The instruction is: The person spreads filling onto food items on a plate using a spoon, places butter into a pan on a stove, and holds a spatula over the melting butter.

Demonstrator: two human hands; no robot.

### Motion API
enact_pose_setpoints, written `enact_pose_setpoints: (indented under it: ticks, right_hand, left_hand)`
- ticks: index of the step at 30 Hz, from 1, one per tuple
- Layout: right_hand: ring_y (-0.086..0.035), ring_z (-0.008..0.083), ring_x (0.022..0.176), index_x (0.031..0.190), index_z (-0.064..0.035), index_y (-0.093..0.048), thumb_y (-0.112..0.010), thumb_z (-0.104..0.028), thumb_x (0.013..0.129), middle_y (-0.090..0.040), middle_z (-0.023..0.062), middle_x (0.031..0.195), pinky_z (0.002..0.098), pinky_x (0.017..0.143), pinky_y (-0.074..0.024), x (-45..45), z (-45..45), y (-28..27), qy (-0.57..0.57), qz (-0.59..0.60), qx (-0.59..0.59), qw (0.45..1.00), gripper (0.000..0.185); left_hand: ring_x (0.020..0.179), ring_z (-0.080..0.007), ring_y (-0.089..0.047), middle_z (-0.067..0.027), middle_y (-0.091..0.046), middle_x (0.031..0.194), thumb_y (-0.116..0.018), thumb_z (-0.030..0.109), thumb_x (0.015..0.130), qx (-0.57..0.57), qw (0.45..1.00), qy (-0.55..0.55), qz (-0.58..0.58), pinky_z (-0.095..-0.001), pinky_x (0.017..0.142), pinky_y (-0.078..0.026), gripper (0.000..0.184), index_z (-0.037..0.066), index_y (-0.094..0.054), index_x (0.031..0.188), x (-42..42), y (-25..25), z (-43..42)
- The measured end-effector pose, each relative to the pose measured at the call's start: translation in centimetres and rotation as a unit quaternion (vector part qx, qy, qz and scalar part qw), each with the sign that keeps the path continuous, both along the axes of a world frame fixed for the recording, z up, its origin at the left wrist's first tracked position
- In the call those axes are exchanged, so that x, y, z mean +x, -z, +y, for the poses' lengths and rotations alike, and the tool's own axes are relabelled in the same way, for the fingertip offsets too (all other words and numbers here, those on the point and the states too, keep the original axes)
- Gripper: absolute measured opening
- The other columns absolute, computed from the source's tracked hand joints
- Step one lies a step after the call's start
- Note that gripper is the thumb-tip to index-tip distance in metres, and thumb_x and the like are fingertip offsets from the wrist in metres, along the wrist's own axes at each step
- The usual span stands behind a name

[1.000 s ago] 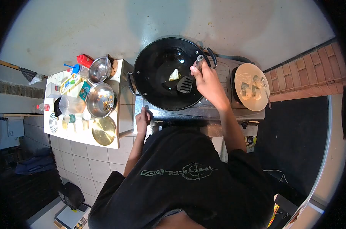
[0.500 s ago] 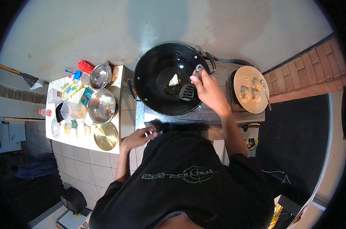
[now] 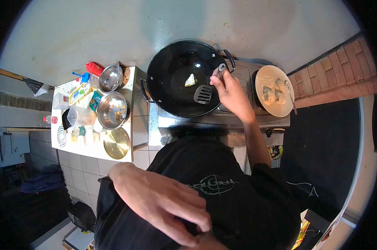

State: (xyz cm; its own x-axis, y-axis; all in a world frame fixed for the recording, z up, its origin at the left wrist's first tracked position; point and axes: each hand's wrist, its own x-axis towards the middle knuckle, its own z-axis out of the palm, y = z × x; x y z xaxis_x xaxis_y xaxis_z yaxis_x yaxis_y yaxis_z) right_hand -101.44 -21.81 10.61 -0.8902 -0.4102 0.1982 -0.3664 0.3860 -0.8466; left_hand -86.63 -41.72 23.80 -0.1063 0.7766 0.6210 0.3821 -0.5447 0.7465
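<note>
A black wok (image 3: 167, 93) stands on the stove, with a small whitish piece of food (image 3: 191, 80) near its middle. My right hand (image 3: 230, 89) is wrapped round the handle of a slotted spatula (image 3: 203, 94), whose dark head rests in the wok just right of the food. Close to the camera, my left hand (image 3: 165, 204) is raised in front of the black shirt, fingers bent and pointing to the lower right. Its fingertips are partly hidden, and whether they hold anything does not show. Right of the wok lies a plate (image 3: 265, 79) with several food pieces and a utensil.
On the left, a white table (image 3: 126, 143) bears two steel bowls (image 3: 106, 114), a gold-coloured lid (image 3: 116, 143), a clear plastic container (image 3: 83, 116), a red bottle (image 3: 95, 68) and small jars. A brick wall edge (image 3: 334, 75) stands at the right.
My left hand has come from beside the stove's front edge up close to the camera, before the shirt. The spatula has shifted slightly in the wok, still held by my right hand.
</note>
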Motion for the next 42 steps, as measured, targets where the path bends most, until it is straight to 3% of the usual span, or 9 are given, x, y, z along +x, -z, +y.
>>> enact_pose_setpoints:
  ticks: [5, 7, 9, 20, 28, 35, 38, 39, 42]
  right_hand:
    - [-0.06, 0.0436, 0.082, 0.105, 0.0022, -0.048, -0.053, -0.023, 0.098, -0.062, 0.0223, 0.085, 0.0424, 0.074, -0.0474, 0.4, 0.9, 0.0, 0.024, -0.006, 0.007, 1.0, 0.027]
    - [-0.061, 0.0429, 0.083, 0.106, 0.0024, -0.048, -0.053, -0.023, 0.098, -0.063, 0.0219, 0.086, 0.042, 0.075, -0.0478, 0.5, 1.2, 0.0, 0.031, 0.004, 0.014, 0.999, 0.027]
    - [-0.061, 0.0425, 0.083, 0.107, 0.0022, -0.049, -0.053, -0.023, 0.098, -0.063, 0.0216, 0.086, 0.0418, 0.075, -0.0479, 0.6, 1.4, 0.2, 0.029, 0.012, 0.009, 0.999, 0.027]
    - [-0.064, 0.0362, 0.079, 0.105, 0.0009, -0.049, -0.054, -0.021, 0.098, -0.064, 0.0189, 0.084, 0.0393, 0.073, -0.0487, 0.8, 1.6, -0.2, 0.017, 0.02, 0.001, 1.0, 0.024]
    - [-0.066, 0.0345, 0.081, 0.104, 0.0007, -0.049, -0.054, -0.019, 0.098, -0.064, 0.0183, 0.084, 0.0393, 0.073, -0.0493, 1.1, 1.3, -0.4, 0.008, 0.019, -0.008, 1.0, 0.021]
    - [-0.067, 0.0344, 0.082, 0.104, 0.0012, -0.049, -0.053, -0.019, 0.098, -0.065, 0.0186, 0.083, 0.0398, 0.074, -0.0496, 1.1, 1.5, -0.6, 0.03, -0.004, 0.003, 1.0, 0.022]
    - [-0.066, 0.0337, 0.081, 0.104, 0.0012, -0.049, -0.053, -0.02, 0.098, -0.064, 0.0184, 0.083, 0.0393, 0.074, -0.0495, 1.1, 1.4, -0.6, 0.024, 0.007, 0.007, 1.0, 0.022]
    - [-0.066, 0.0333, 0.08, 0.104, 0.0011, -0.049, -0.053, -0.02, 0.098, -0.064, 0.0181, 0.083, 0.039, 0.074, -0.0494, 1.2, 1.3, -0.9, 0.02, -0.001, 0.007, 1.0, 0.022]
    - [-0.066, 0.0327, 0.079, 0.104, 0.0009, -0.049, -0.053, -0.02, 0.098, -0.064, 0.0177, 0.083, 0.0385, 0.074, -0.0492, 1.2, 1.1, -1.0, 0.014, -0.012, 0.01, 1.0, 0.022]
  left_hand:
    - [0.083, -0.0307, -0.067, -0.022, -0.064, 0.099, -0.067, 0.008, 0.089, 0.062, 0.986, -0.065, -0.142, -0.0374, 0.066, -0.055, 0.022, -0.005, -0.064, 0.105, -0.3, 2.3, 0.4]
    - [0.069, -0.0225, -0.061, -0.0156, -0.061, 0.084, -0.067, 0.011, 0.09, 0.129, 0.902, -0.101, -0.399, -0.0292, 0.06, -0.049, 0.016, -0.002, -0.059, 0.086, 0.5, 3.8, 0.4]
    - [0.072, -0.0181, -0.06, -0.0143, -0.061, 0.084, -0.069, 0.016, 0.089, 0.116, 0.837, -0.273, -0.46, -0.027, 0.063, -0.049, 0.023, 0.0, -0.057, 0.078, 0.5, 4.2, 0.7]
    - [0.067, -0.0138, -0.056, -0.0131, -0.058, 0.084, -0.056, 0.037, 0.097, 0.061, 0.909, -0.288, -0.294, -0.0279, 0.061, -0.045, 0.047, 0.003, -0.049, 0.065, 2.0, 6.9, -0.9]
    - [0.071, -0.0103, -0.049, -0.0076, -0.05, 0.09, -0.056, 0.028, 0.098, 0.005, 0.838, -0.422, -0.346, -0.0256, 0.069, -0.042, 0.03, 0.004, -0.051, 0.08, 0.6, 9.1, -1.1]
    - [0.062, -0.0124, -0.044, -0.0065, -0.048, 0.07, -0.056, 0.045, 0.094, -0.018, 0.835, -0.451, -0.314, -0.0266, 0.059, -0.036, 0.054, 0.002, -0.047, 0.063, 1.5, 10.3, -2.3]
    - [0.077, -0.0171, -0.051, -0.0085, -0.053, 0.083, -0.062, 0.02, 0.094, -0.072, 0.86, -0.438, -0.249, -0.0292, 0.073, -0.042, 0.026, 0.003, -0.051, 0.077, 1.8, 7.7, -1.1]
    - [0.087, -0.0212, -0.054, -0.0097, -0.055, 0.092, -0.064, 0.006, 0.089, 0.003, 0.827, -0.413, -0.381, -0.0328, 0.083, -0.043, 0.014, 0.004, -0.051, 0.083, 3.2, 6.9, 0.3]
    - [0.091, -0.0212, -0.058, -0.0103, -0.059, 0.11, -0.064, 0.006, 0.09, -0.03, 0.975, -0.146, -0.164, -0.0319, 0.077, -0.047, 0.03, 0.005, -0.065, 0.119, 3.1, 5.2, -1.2]
